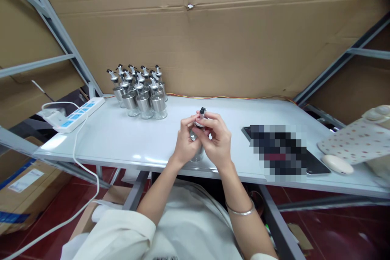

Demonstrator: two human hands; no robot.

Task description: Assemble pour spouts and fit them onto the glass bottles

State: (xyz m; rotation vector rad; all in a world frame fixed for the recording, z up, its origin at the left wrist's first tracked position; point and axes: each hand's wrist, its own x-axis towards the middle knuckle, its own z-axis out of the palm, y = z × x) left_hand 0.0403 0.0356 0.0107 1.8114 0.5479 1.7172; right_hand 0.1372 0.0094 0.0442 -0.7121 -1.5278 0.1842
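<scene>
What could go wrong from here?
The clear bottle with its silver, black-tipped spout is near the front edge of the white table and could tip if the left hand or right hand slips. A white cord hangs over that edge; a snag might drag the white-and-blue power strip.

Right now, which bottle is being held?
The lone bottle at the front of the table, between the left hand and right hand; the other bottles stand clustered back left.

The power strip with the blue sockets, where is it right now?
In the head view, the power strip lies at the left end of the white table, left of the group of bottles.
</scene>
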